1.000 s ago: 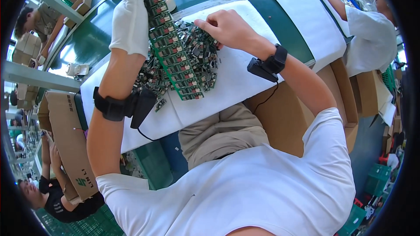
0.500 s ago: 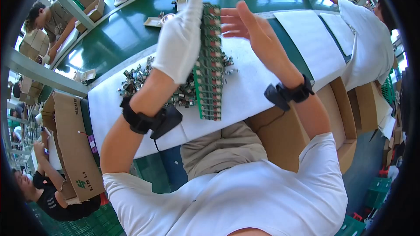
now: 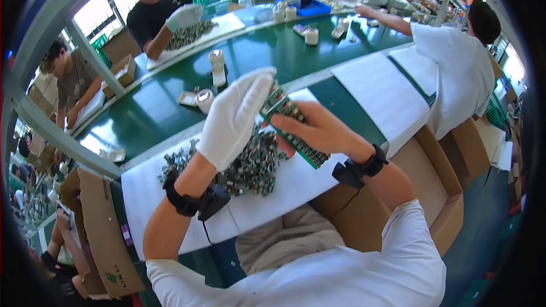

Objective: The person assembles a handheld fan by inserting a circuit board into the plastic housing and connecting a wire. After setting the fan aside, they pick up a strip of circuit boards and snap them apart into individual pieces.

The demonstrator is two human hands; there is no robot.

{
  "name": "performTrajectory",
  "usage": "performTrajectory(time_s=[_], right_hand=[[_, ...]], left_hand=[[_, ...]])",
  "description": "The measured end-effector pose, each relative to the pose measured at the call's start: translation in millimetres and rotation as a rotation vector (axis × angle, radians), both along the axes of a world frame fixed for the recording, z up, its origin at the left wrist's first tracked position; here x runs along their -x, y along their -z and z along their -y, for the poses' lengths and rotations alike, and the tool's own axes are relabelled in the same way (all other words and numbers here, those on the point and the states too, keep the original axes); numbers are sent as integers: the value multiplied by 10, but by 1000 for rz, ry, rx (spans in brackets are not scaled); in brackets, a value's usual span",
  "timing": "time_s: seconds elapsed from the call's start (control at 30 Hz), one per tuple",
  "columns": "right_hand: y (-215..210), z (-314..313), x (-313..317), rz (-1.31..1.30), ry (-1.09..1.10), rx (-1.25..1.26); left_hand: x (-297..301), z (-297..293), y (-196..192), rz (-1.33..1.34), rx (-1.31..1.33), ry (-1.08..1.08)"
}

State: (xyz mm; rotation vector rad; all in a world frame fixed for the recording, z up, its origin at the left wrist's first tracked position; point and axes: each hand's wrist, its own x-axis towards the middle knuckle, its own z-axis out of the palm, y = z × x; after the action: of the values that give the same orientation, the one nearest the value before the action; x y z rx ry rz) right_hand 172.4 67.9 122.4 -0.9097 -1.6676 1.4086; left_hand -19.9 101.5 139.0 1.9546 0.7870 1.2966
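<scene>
A long green circuit board panel [image 3: 311, 153], lined with rows of small components, is held tilted between my hands above the table. My left hand [image 3: 236, 116], in a white glove, is closed at the panel's upper-left end, its fingers pressed together and partly hiding that end. My bare right hand [image 3: 327, 129] grips the panel with its thumb across the face; its other fingers are mostly hidden. Beneath them, a heap of small circuit boards [image 3: 253, 170] is spread over the white sheet [image 3: 156, 202].
Beyond the sheet runs a green conveyor belt [image 3: 153, 116] carrying a white tape roll [image 3: 205, 100] and small white parts. An open cardboard box [image 3: 424, 176] stands at my right, another carton [image 3: 105, 227] at my left. Co-workers sit across the belt and to the right.
The panel has swung from upright to slanting down rightward. My right hand, apart from it before, has closed on it. The view has shifted, showing more of the far side.
</scene>
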Motion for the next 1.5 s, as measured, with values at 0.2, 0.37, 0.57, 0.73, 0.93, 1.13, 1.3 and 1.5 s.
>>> performTrajectory(time_s=[0.2, 0.37, 0.57, 0.73, 0.93, 1.13, 1.3, 1.5], right_hand=[[85, -57, -93, 428, 218, -544], [144, -75, -66, 498, 327, -802], [133, -14, -69, 540, 293, -750], [110, 14, -147, 648, 156, -632], [-9, 34, -143, 573, 40, -226], [33, 11, -172, 568, 6, -192], [115, 72, -167, 606, -9, -288], [219, 117, -210, 581, -16, -313]], left_hand=[[24, 39, 9, -106, 138, -105], [-58, 103, -78, -177, 430, -104], [20, 55, 42, -171, 395, -52], [68, 59, 134, -192, 165, -70], [140, -85, 59, -312, 651, 93], [148, -197, 101, -359, 770, 189], [158, -149, 196, -324, 774, 222], [120, -110, 266, -345, 757, 237]])
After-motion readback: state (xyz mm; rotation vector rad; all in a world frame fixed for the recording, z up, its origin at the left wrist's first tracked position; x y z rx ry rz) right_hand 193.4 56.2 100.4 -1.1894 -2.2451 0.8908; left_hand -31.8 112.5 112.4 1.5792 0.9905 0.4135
